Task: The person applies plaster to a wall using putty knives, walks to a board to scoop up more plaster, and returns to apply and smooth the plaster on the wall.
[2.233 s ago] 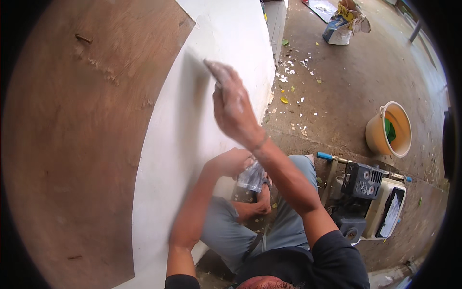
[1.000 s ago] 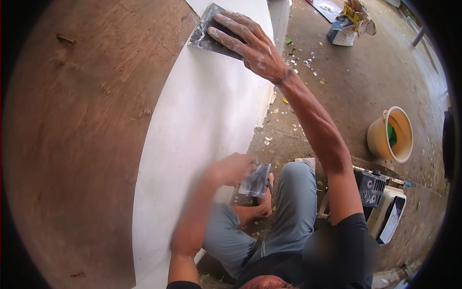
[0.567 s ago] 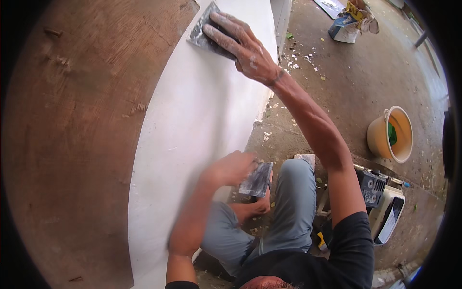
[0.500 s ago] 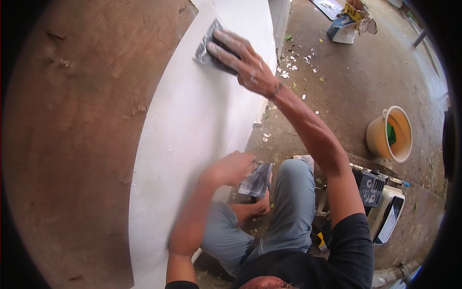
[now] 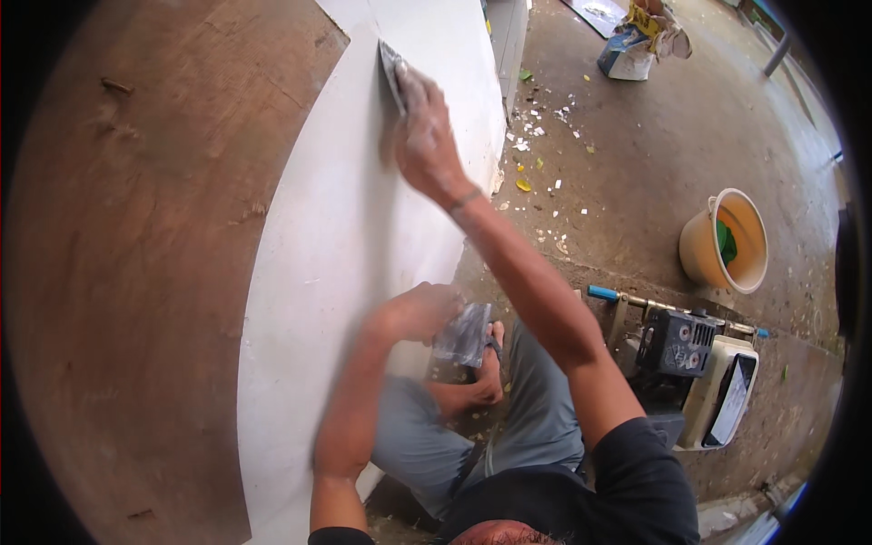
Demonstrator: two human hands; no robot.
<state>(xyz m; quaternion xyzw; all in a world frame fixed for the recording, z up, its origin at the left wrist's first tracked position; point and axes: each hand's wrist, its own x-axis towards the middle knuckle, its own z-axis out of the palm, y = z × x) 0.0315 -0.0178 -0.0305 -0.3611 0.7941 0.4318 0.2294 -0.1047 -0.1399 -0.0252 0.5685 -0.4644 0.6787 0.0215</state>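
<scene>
My right hand (image 5: 425, 143) grips a flat metal putty scraper (image 5: 392, 74), whose blade stands nearly edge-on against the white board (image 5: 318, 245). White smears cover its fingers. Closer to me, my left hand (image 5: 422, 311) is closed on a second scraper (image 5: 463, 336), a broad grey metal blade streaked with white, held over my foot. The left fingers are a little blurred, and the blade's grip is hidden inside them. The white board is smooth, with a curved left edge.
Brown rough wood (image 5: 154, 272) borders the board at left. On the concrete floor at right stand a cream bucket (image 5: 722, 241) with something green inside, a dark boxy device (image 5: 677, 343) and a phone (image 5: 730, 400). A torn bag (image 5: 627, 56) and scattered white chips lie farther off.
My right hand has swung left and its scraper has turned from lying flat to nearly edge-on. The left hand with its scraper has shifted slightly left. The view has shifted a little.
</scene>
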